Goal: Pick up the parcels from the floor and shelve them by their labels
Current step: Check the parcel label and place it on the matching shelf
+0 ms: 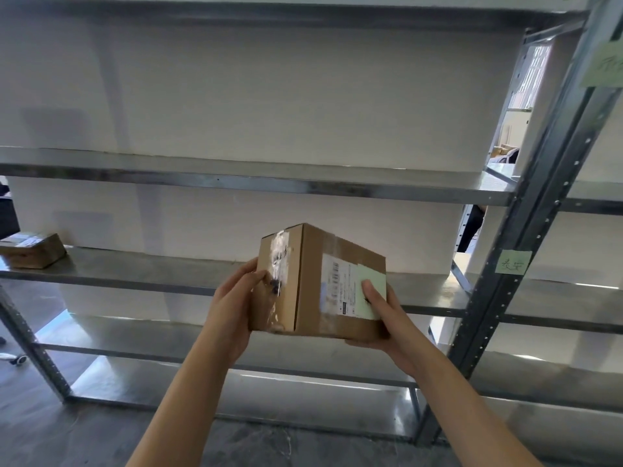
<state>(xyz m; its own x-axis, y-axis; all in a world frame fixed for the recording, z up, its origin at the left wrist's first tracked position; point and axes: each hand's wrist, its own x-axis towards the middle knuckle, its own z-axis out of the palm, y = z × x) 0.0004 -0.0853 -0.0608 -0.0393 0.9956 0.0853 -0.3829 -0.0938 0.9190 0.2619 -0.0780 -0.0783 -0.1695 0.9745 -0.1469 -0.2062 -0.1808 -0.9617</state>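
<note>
I hold a brown cardboard parcel [313,281] in the air in front of the metal shelving rack [236,183]. It carries a white shipping label and a pale green note on its right face, with clear tape on the left face. My left hand [232,298] grips the left end, fingers curled round its edge. My right hand [384,315] supports the right end from below, thumb pressed on the green note. The parcel hovers level with the third shelf board [135,267].
A second, flatter brown parcel [32,249] lies at the far left of that shelf. Green paper tags [512,261] with handwriting stick to the grey upright post [539,214] on the right; another tag [605,64] sits higher. White wall behind the rack; dark floor below.
</note>
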